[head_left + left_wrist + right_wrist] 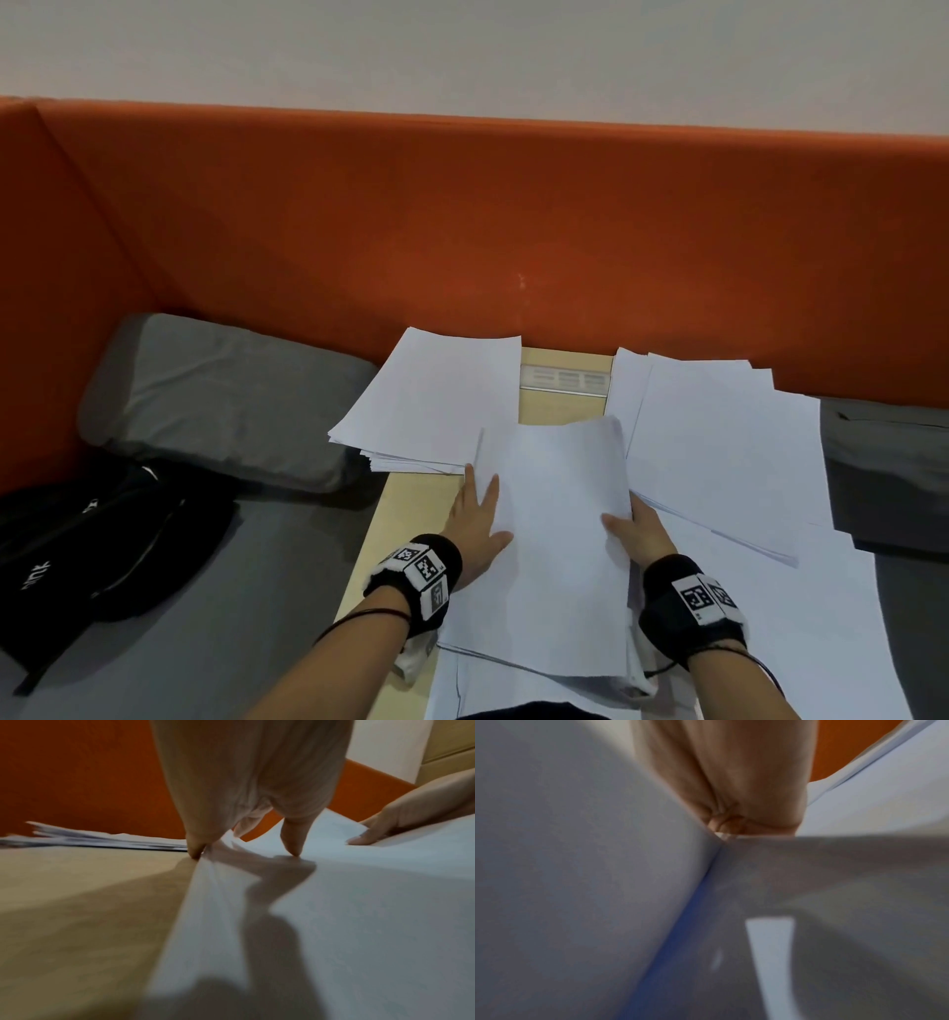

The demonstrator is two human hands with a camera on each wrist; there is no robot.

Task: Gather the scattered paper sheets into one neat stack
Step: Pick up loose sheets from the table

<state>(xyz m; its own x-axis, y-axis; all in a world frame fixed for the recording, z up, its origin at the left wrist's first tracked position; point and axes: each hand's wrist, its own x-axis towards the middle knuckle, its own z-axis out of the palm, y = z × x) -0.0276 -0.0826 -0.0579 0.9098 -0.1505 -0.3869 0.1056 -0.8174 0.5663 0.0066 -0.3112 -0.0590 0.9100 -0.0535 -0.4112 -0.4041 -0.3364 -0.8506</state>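
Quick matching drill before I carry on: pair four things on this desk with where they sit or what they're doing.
Things:
1. left hand
2. right hand
3. grey pillow
4. black bag

States:
A. lies nearest, far left, on the grey surface
B. lies against the orange panel, left of the papers
C. grips the centre bundle at its right edge
D. fingers straight along the bundle's left edge

Pairs: 1-D, 2-C, 3-B, 4-A

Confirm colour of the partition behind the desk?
Orange partition, plain, no pattern; head view shows it best.
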